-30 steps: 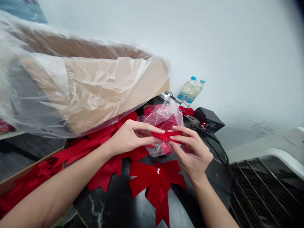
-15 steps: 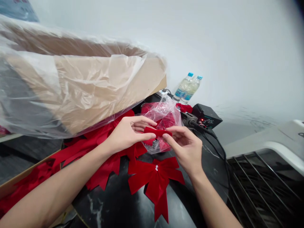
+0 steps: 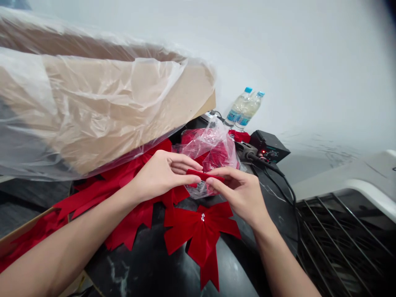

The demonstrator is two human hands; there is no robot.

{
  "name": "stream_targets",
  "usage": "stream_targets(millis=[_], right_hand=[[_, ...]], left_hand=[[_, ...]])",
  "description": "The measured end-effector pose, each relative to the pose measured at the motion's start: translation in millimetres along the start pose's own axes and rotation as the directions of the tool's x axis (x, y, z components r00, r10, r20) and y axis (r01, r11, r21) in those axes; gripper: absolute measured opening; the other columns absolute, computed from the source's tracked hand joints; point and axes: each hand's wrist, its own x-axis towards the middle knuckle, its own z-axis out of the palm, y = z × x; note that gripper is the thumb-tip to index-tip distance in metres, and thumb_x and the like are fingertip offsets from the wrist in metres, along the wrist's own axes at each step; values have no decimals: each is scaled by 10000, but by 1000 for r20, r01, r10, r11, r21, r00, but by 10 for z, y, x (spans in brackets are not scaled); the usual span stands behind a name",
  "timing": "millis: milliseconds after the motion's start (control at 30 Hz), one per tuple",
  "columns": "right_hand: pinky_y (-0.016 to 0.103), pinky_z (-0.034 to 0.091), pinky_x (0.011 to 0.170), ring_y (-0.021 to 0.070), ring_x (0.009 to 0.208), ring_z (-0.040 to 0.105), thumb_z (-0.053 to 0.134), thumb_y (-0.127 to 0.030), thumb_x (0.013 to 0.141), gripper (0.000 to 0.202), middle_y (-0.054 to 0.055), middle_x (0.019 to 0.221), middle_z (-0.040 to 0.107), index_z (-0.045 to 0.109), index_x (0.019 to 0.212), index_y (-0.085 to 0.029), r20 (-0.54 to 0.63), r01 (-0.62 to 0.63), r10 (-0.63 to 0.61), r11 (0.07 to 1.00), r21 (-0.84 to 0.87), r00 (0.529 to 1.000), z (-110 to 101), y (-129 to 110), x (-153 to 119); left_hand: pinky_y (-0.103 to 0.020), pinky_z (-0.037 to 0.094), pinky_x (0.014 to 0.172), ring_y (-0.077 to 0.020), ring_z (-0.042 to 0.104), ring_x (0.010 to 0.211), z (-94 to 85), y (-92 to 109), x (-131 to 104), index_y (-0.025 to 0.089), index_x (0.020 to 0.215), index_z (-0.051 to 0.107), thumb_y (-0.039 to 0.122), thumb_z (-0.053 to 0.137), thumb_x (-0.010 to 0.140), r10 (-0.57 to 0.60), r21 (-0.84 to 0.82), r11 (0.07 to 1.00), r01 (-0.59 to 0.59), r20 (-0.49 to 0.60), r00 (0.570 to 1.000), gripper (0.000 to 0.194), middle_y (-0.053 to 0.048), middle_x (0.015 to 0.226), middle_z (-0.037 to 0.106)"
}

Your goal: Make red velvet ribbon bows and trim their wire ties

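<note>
Between my hands is a small folded strip of red velvet ribbon (image 3: 201, 175). My left hand (image 3: 163, 175) pinches its left end with thumb and fingers, while my right hand (image 3: 236, 187) grips the right end. Just below them a red velvet bow (image 3: 201, 235) with a silvery twist at its centre lies on the black marbled table (image 3: 148, 264). Behind my fingers sits a clear plastic bag (image 3: 213, 140) with red pieces inside. More red ribbon pieces (image 3: 133, 222) are heaped beside and under my left forearm.
A large cardboard box (image 3: 123, 99) draped in clear plastic stands at the back left. Two water bottles (image 3: 243, 109) lean near the wall. A black control box (image 3: 269, 146) with a lit red light and cables sits right of the bag. A metal rack (image 3: 340, 239) is at right.
The view has shifted slightly. Both hands keep hold of the ribbon strip, and the right fingers have slid a little leftward along it. The bow lies where it was.
</note>
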Motion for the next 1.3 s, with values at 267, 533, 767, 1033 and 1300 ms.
stream_targets(millis=[267, 533, 767, 1033, 1300], right_hand=[[244, 609, 643, 155, 705, 746, 803, -353, 875, 187, 37, 897, 808, 803, 1010, -223, 44, 1, 2, 997, -72, 999, 0, -2, -6], [253, 574, 649, 161, 761, 738, 786, -320, 905, 156, 30, 887, 783, 818, 1036, -242, 114, 67, -50, 987, -147, 992, -35, 10, 8], [238, 534, 701, 124, 734, 677, 698, -245, 980, 88, 14, 852, 735, 776, 1008, -216, 202, 271, -206, 882, -387, 958, -74, -91, -26], [246, 528, 754, 139, 809, 662, 611, -199, 1028, 67, 23, 901, 695, 675, 1013, -212, 281, 415, -308, 736, -535, 909, -112, -243, -157], [217, 476, 703, 114, 773, 625, 613, -227, 1031, 78, -1, 873, 660, 687, 1007, -235, 127, 137, -80, 825, -548, 989, -422, -353, -722]], left_hand=[[-252, 680, 830, -228, 824, 898, 31, -12, -8, 171, 1014, 833, 269, 913, 748, 4, 26, 1000, -4, 9, 1000, 295, -58, 963, 854], [-270, 687, 797, -235, 825, 852, 45, 34, -28, 177, 968, 841, 258, 880, 769, -31, 88, 996, 31, -5, 1000, 218, -46, 887, 852], [-231, 633, 709, -192, 805, 770, 104, 80, -98, 200, 917, 839, 247, 822, 821, 37, 237, 971, -23, -53, 998, 109, -3, 820, 840], [-255, 539, 807, -168, 752, 894, 126, 64, -166, 195, 997, 797, 223, 667, 963, 308, 477, 813, -333, 133, 942, 137, -22, 984, 820], [-382, 553, 842, -298, 724, 973, 395, -93, -250, 134, 1061, 765, 398, 715, 943, -72, 697, 677, -235, 381, 922, 293, -115, 1016, 760]])
